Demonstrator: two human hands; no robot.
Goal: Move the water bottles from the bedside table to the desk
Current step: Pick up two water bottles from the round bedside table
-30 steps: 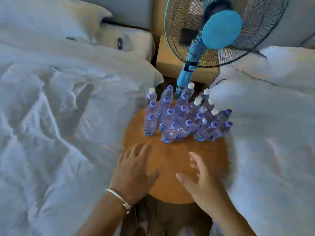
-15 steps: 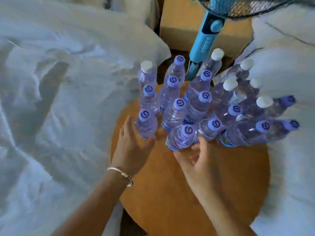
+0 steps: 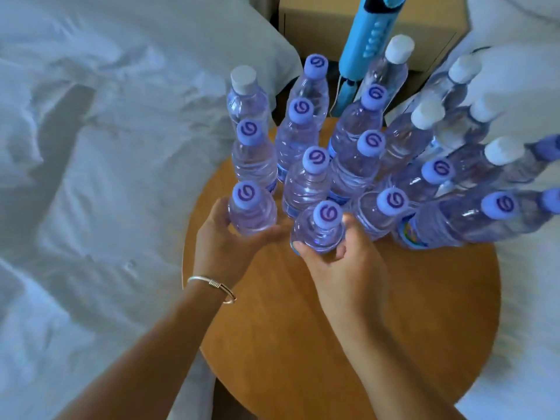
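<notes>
Several clear water bottles with blue or white caps stand packed together on the far half of a round wooden bedside table [image 3: 348, 328]. My left hand [image 3: 222, 247] wraps around the front-left bottle [image 3: 251, 212], which has a blue cap. My right hand [image 3: 342, 268] grips the front-middle bottle [image 3: 321, 230], fingers curled around its body. Both held bottles stand upright at the front of the cluster. A silver bracelet [image 3: 212, 284] sits on my left wrist.
White bedding [image 3: 91, 177] lies to the left of the table and more white bedding [image 3: 530, 283] to the right. A blue fan pole [image 3: 363, 40] rises behind the bottles, in front of a cardboard box [image 3: 318, 28].
Both hands reached forward from the table's near part and closed around the two front bottles. The camera moved closer and tilted down, so the fan head left the view.
</notes>
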